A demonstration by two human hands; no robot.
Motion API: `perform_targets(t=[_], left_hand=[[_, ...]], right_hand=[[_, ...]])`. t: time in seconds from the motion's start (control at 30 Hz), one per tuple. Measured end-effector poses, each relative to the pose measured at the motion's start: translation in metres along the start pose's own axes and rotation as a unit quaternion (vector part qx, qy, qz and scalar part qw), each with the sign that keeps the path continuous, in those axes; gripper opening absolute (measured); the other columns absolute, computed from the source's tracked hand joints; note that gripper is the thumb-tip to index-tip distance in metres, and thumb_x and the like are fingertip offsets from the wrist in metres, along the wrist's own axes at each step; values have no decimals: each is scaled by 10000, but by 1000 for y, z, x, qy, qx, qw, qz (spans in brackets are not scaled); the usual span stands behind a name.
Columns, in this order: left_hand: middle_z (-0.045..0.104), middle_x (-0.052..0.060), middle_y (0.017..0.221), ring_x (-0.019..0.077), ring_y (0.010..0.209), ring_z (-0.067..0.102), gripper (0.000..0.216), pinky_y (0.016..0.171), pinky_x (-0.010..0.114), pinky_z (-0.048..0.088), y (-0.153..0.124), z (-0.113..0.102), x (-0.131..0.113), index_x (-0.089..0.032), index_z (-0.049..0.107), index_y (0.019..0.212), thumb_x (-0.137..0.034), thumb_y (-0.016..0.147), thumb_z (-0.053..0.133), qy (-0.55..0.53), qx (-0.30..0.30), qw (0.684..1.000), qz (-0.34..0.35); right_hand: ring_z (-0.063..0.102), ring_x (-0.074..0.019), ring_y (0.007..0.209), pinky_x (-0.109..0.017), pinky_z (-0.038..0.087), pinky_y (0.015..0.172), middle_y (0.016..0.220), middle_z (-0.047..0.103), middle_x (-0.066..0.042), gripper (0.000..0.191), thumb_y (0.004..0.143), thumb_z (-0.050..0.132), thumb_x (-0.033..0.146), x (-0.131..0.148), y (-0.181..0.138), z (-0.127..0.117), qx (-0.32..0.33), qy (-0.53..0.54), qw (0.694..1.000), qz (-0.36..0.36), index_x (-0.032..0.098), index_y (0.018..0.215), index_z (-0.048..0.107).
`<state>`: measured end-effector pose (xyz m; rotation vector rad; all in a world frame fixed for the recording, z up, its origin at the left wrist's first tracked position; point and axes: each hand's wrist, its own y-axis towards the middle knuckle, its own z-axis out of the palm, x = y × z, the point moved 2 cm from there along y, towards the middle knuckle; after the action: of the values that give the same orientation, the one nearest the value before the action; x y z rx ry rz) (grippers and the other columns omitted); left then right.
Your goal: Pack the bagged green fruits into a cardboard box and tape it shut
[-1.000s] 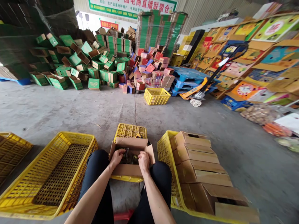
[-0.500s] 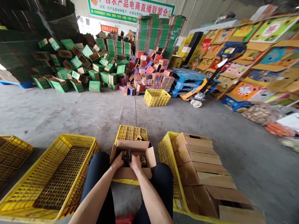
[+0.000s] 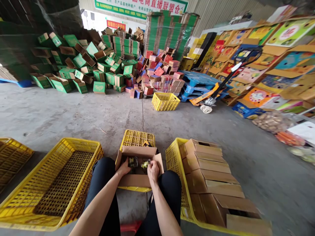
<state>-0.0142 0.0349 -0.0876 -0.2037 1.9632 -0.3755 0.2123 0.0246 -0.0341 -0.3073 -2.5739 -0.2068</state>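
An open cardboard box [image 3: 137,181] rests between my knees on an upturned yellow crate [image 3: 134,137]. Inside its left half lies a dark, plastic-wrapped bundle [image 3: 133,162], and my left hand [image 3: 124,167] has its fingers curled around that bundle's left side. My right hand [image 3: 153,169] is closed at the right side of the box, pinching a yellow-green wrapped bundle [image 3: 145,164]. What the wrapping contains is too small to make out. A black-and-yellow item [image 3: 147,144] sits on the crate behind the box, partly hidden by it.
To my right stands a yellow crate [image 3: 173,165] filled with a row of cardboard boxes [image 3: 218,175]. A large yellow crate [image 3: 85,186] is at my left. Ahead are a small yellow crate [image 3: 165,102], a pallet jack [image 3: 211,96], blue pallets [image 3: 194,82] and heaped green boxes [image 3: 81,65].
My right hand has moved from the middle of the box to its right side and now pinches the yellow-green bundle. The left hand stays at the left side; the view has tilted slightly down.
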Motion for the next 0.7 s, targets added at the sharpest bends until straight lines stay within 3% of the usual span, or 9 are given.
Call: perform_targets(t=[0.13, 0.2, 0.33, 0.5, 0.57, 0.7], left_hand=[[760, 169, 1214, 377, 1268, 660, 661, 1103, 451, 479, -1, -2, -3, -148, 658, 1322, -102, 674, 781, -8, 12, 1000, 17], [758, 148, 1185, 358, 1220, 678, 614, 1078, 447, 491, -1, -4, -3, -153, 663, 1292, -95, 687, 753, -9, 15, 1000, 22], [741, 107, 1150, 308, 1173, 680, 571, 1036, 413, 508, -1, -8, -4, -157, 664, 1235, -51, 674, 684, -17, 23, 999, 35], [762, 57, 1020, 248, 1017, 719, 500, 872, 356, 562, -2, -1, -11, -175, 672, 1113, 7, 654, 594, -51, 63, 996, 50], [773, 62, 1034, 241, 1006, 727, 519, 859, 356, 565, -1, 1, -13, -176, 662, 1136, 19, 664, 571, -60, 67, 995, 50], [769, 85, 1098, 267, 1107, 706, 455, 958, 413, 550, 4, -1, -9, -166, 672, 1129, 23, 728, 573, -52, 45, 997, 24]], right_hand=[[693, -212, 732, -267, 473, 695, 742, 745, -55, 307, 790, 495, 35, 2, -9, 5, 37, -6, 999, -26, 232, 687, 706], [703, -209, 760, -263, 484, 729, 760, 748, -65, 316, 807, 498, 18, 5, -15, 8, 49, -8, 998, -46, 221, 703, 718], [718, -234, 1063, -308, 515, 965, 1069, 780, -107, 368, 879, 481, 38, 17, -22, 15, 60, 1, 993, -98, 189, 1056, 766], [591, -288, 1383, -401, 489, 1125, 1467, 645, -132, 647, 825, 649, 88, 37, -18, 30, 126, 13, 981, -146, 221, 1458, 610], [609, -291, 1365, -397, 492, 1123, 1441, 668, -115, 643, 785, 682, 67, 40, -12, 34, 156, 11, 977, -142, 240, 1405, 663], [752, -252, 1079, -345, 555, 1001, 1095, 802, -102, 366, 891, 531, 47, 28, 0, 28, 151, 3, 983, -108, 206, 1081, 800]])
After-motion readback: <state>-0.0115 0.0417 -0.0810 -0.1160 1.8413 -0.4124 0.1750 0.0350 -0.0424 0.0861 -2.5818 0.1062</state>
